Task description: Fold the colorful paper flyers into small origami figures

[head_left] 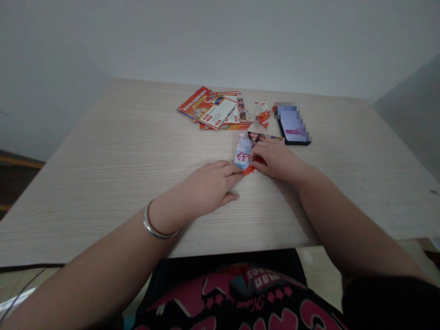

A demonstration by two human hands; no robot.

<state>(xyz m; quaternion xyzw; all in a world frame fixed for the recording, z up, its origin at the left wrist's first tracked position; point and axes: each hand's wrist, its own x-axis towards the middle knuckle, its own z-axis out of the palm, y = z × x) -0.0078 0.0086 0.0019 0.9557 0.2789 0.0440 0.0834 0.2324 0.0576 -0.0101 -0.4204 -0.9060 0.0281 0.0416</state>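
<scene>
A printed leaflet (243, 156) with a photo of people and an orange part at its near edge lies on the table in front of me. My left hand (213, 185) rests flat beside it, fingers stretched out and thumb apart, its fingertips touching the leaflet's near left corner. Over the leaflet's right side lies my right hand (277, 158), with bent fingers and the thumb drawn in on the paper near the orange part. This hand hides much of the leaflet's right half.
Behind the leaflet is a loose pile of orange and white leaflets (215, 110). A crumpled orange and clear wrapper (263, 113) lies right of the pile, next to a phone (294, 126) with its screen lit. The wooden table (120, 151) meets a wall at the back.
</scene>
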